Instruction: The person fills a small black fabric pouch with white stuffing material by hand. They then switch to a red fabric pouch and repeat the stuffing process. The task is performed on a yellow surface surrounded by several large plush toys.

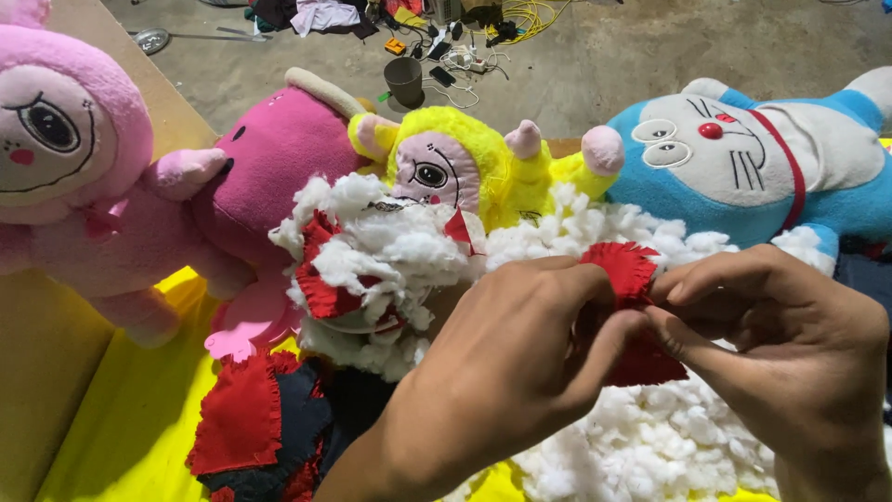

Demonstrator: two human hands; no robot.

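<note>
Two hands are closed on a red fabric piece [630,279] at centre right of the frame. The left hand [520,353] and the right hand [790,335] are pinched on it from either side. The piece's frayed edge is pointed to the upper part of the frame; its long axis cannot be told, the hands covering much of it. White stuffing [650,437] is heaped beneath on a yellow sheet [130,418]. A yellow plush toy [465,163] is laid above.

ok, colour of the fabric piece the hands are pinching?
Red, with a frayed edge; the fabric piece shows best in the head view.
</note>
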